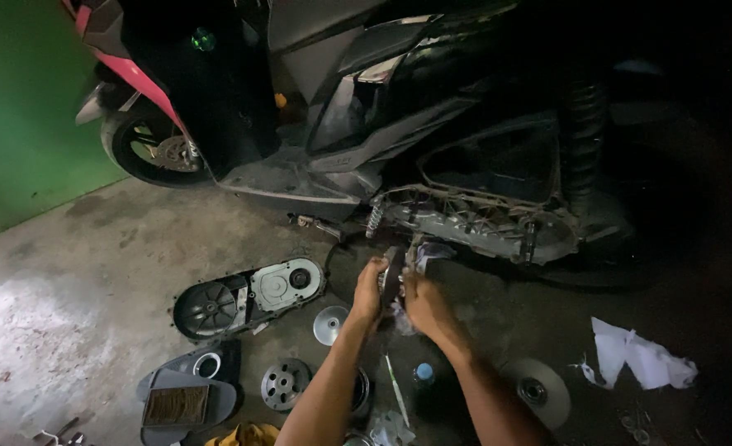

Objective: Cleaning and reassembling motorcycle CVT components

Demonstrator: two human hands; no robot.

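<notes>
- Concrete floor (68, 314) under a dim scooter (432, 124), green wall behind.
- Your left hand (368, 291) and right hand (422, 301) both close their fingers around a dark round drive part (391, 277), held just below the open engine case (481, 223).
- Already off and lying on the floor: transmission cover (246, 297), pulley plate (330, 324), holed disc (285, 383), clutch bell (539, 390).
- Nothing refitted yet, by the look of it.

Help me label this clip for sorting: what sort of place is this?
Likely a small motorcycle repair spot or home garage. A scooter stands on bare concrete floor, its drive cover off and lying beside loose pulley discs, near a green wall.
</notes>
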